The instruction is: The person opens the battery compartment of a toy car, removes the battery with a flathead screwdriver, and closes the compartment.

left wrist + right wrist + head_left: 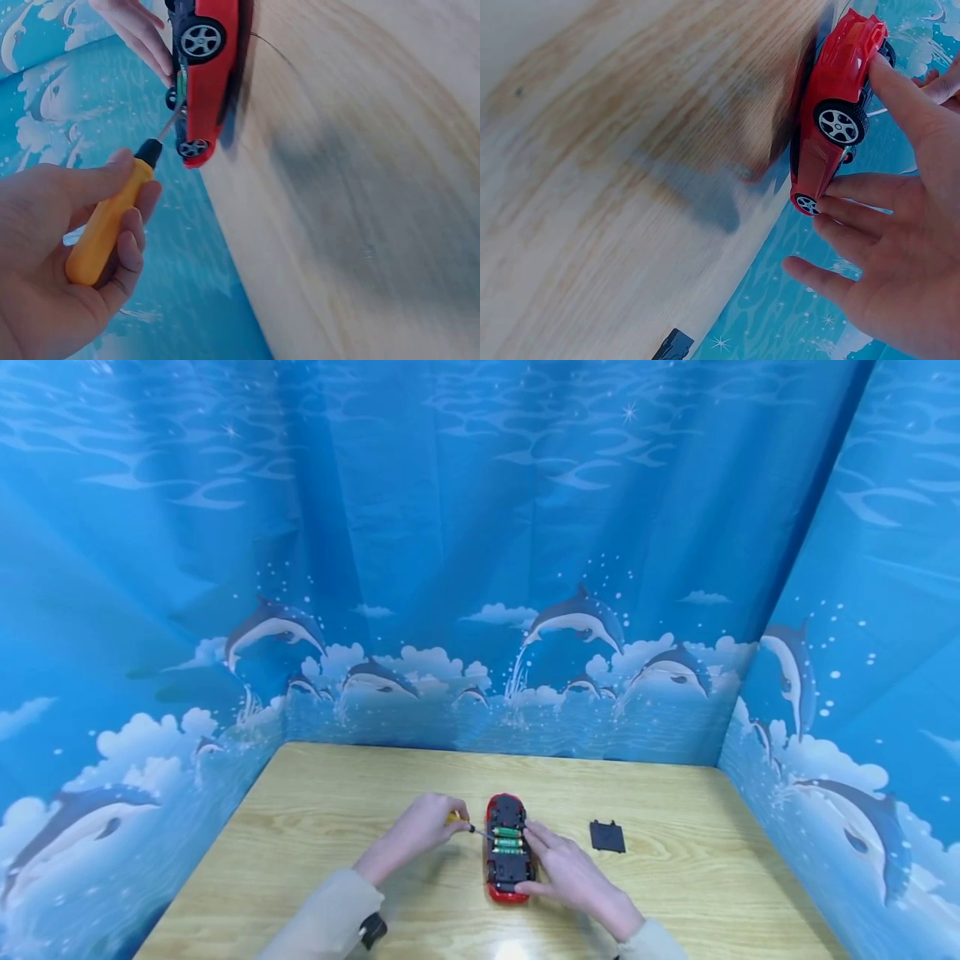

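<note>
Low centre, the upturned car point(512, 867) lay lengthwise up the frame; from its left, my left hand point(427, 823) gripped a screwdriver point(105, 225) aimed at the batteries point(507, 842); my right hand point(567, 872), fingers spread, touched its right side.

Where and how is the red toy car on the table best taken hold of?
Probably the right hand should grip the red toy car across its long sides, at the near end, coming from the right. It lies upside down, longer than wide, so this hold leaves the green cylindrical batteries in its middle free for the yellow-handled screwdriver.
</note>
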`<state>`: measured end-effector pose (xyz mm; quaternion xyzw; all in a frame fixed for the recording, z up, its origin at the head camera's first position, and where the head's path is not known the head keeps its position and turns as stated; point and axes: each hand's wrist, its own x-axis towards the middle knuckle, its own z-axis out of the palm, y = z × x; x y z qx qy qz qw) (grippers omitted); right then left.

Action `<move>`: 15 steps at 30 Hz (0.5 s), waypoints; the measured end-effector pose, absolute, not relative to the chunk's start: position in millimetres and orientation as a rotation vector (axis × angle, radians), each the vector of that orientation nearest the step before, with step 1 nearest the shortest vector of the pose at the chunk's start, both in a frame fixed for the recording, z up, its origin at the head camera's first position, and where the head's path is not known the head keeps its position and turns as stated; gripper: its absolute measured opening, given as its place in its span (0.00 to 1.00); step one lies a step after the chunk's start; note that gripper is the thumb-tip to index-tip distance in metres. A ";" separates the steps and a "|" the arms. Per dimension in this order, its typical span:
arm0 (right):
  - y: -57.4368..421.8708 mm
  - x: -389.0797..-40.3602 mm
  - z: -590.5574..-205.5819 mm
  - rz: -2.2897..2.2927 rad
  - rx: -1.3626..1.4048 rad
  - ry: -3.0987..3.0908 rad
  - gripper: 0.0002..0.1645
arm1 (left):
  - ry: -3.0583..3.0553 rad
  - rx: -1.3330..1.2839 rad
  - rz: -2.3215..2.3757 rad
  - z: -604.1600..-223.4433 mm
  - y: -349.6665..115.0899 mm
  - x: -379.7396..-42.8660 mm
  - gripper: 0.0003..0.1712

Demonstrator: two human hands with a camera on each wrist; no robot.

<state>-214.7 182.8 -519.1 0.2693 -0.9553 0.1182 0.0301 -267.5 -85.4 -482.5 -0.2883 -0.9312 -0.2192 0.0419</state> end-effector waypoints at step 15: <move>182.5 -214.9 -519.9 0.373 0.834 -2.921 0.55 | -2.878 -0.941 -0.436 -459.1 -68.2 -264.2 0.05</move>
